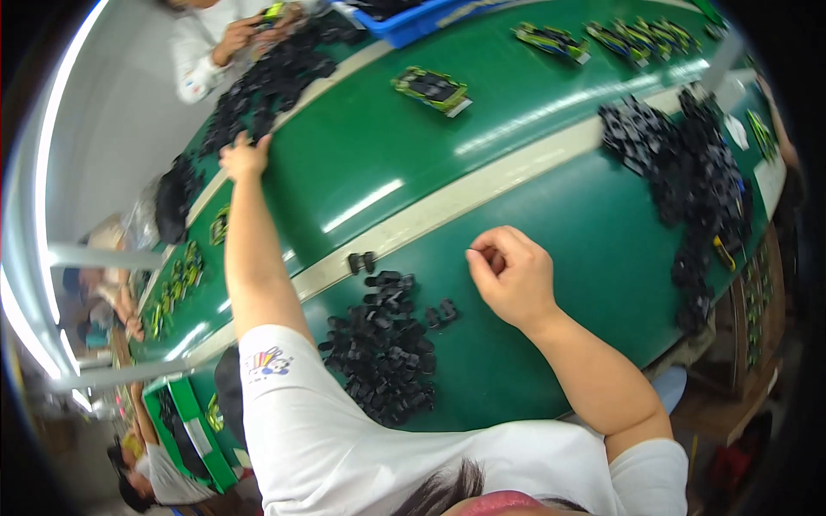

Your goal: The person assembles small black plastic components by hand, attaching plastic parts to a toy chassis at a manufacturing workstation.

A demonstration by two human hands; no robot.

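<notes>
My left arm stretches across the green conveyor belt, and my left hand (245, 159) is open, its thumb and fingers apart. Its fingertips are at the edge of a long heap of small black plastic parts (275, 82) on the far side. Above the near green tabletop, my right hand (514, 273) is closed in a loose curl; whatever its fingers may hold is hidden. Between my arms lies a pile of black plastic parts (379, 348). A black part (441, 313) sits just right of that pile, and another black part (361, 262) rests by the pale rail.
Green-and-black toy-car-like assemblies (432, 90) lie along the belt (344, 155). A large black heap (688, 163) covers the table at right. A blue bin (404, 30) stands at the far edge, a green crate (194, 430) at lower left. Co-workers sit opposite and at left.
</notes>
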